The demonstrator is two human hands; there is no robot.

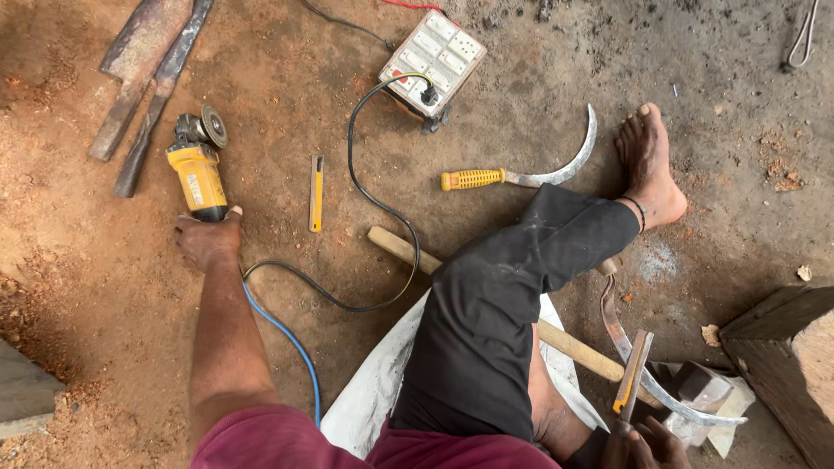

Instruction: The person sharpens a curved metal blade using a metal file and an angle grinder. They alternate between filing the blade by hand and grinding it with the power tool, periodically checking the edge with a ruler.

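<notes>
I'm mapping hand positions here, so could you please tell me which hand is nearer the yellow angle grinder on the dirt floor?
Left. The left hand grips the rear of the yellow angle grinder; the right hand is far across, holding a yellow-handled flat file.

Yellow-and-black angle grinder (198, 174), yellow-handled sickle (521, 174), white switchboard (433, 59), black trousers (495, 313), blue and black cables (287, 334).

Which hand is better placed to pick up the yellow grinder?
Left. The left hand already grips the rear of the yellow angle grinder lying on the dirt floor. The right hand is far across the body, holding a flat file by the curved blade.
</notes>
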